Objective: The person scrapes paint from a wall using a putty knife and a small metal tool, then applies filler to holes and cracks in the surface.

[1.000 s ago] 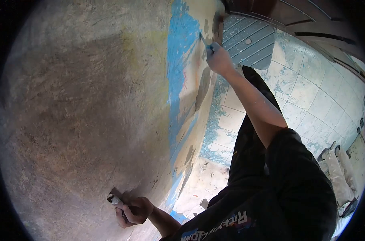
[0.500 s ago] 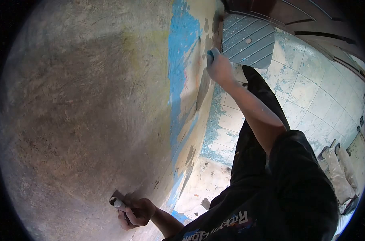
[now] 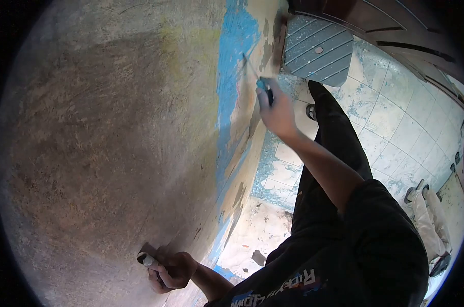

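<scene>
My right hand (image 3: 280, 112) is closed around the teal and black handle of a scraper (image 3: 263, 85). Its thin blade reaches up and left to the strip of blue paint (image 3: 237, 30) on the wall (image 3: 114, 128), seen nearly edge-on. Low at the left, my left hand (image 3: 173, 271) is wrapped round a tool with a pale rounded end (image 3: 147, 259), close against the brownish bare part of the wall. The fingers hide most of that tool, so its kind cannot be made out.
A grey ridged mat (image 3: 319, 51), speckled with paint, lies on the floor by a dark panelled door (image 3: 395, 25). Pale floor tiles (image 3: 380, 112) carry blue-green residue and flakes. Light-coloured cloth items (image 3: 431, 225) are at the far right.
My right hand has drawn back toward my body, and the scraper's blade now shows against the blue paint. My left hand stays nearly in place.
</scene>
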A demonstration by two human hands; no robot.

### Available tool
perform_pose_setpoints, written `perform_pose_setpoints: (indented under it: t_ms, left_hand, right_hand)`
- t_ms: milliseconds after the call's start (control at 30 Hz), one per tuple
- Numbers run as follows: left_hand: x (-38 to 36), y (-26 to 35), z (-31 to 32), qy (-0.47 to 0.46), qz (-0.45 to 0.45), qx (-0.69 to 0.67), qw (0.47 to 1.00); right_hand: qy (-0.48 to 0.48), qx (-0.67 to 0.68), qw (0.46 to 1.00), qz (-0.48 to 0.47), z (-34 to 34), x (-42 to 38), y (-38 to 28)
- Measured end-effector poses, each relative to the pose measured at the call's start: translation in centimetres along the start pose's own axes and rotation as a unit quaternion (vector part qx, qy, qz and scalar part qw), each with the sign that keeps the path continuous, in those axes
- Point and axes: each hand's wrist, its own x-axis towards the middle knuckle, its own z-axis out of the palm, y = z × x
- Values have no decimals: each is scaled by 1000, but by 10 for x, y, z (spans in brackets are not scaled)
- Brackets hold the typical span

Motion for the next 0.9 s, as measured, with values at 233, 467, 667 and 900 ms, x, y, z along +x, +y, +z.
perform_pose_setpoints:
  t_ms: [233, 467, 667, 900]
  left_hand:
    - [5, 5, 3, 11, 2, 4, 1000]
    - [8, 7, 2, 5, 11, 33, 999]
    - [5, 5, 4, 17, 2, 17, 1000]
    - [4, 6, 5, 28, -14, 0, 999]
  right_hand:
    - [-10, 61, 998, 8, 7, -39, -3]
    - [-59, 34, 998, -12, -18, -24, -13]
    - [-96, 35, 994, 26, -21, -36, -23]
    - [-68, 32, 996, 53, -16, -33, -31]
